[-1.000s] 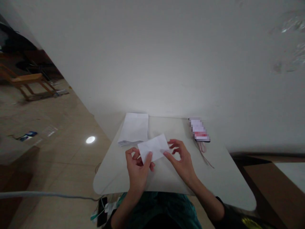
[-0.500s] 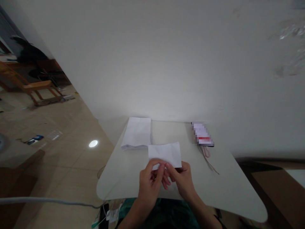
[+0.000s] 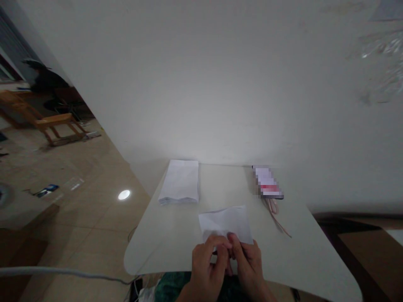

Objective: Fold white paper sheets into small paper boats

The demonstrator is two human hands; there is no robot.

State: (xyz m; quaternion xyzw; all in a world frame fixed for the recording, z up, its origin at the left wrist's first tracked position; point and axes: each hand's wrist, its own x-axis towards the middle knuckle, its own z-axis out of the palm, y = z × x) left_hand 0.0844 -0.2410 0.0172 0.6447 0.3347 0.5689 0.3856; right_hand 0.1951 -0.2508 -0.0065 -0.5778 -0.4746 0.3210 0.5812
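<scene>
A small sheet of white paper (image 3: 225, 221) is held near the front edge of the white table, its far part standing out beyond my fingers. My left hand (image 3: 209, 262) pinches its near edge from the left, thumb and curled index finger pressed together. My right hand (image 3: 248, 260) grips the same paper from the right, with the thumb on top and the other fingers underneath. The two hands meet at the paper's near edge, which they partly hide. Beyond them to the left lies a stack of white paper (image 3: 180, 181).
A phone (image 3: 267, 182) with a blurred screen rests at the table's back right, a pinkish cord (image 3: 277, 218) trailing from it. The white table (image 3: 163, 243) stands against a wall (image 3: 201, 92). A grey cable (image 3: 63, 272) crosses at lower left. Far left, a person sits beyond a wooden chair (image 3: 56, 121).
Both hands have drawn the paper nearer to the table's front edge and slightly right. The sheet is now tilted, and my fingers have shifted along its near edge. The view has tipped slightly upward.
</scene>
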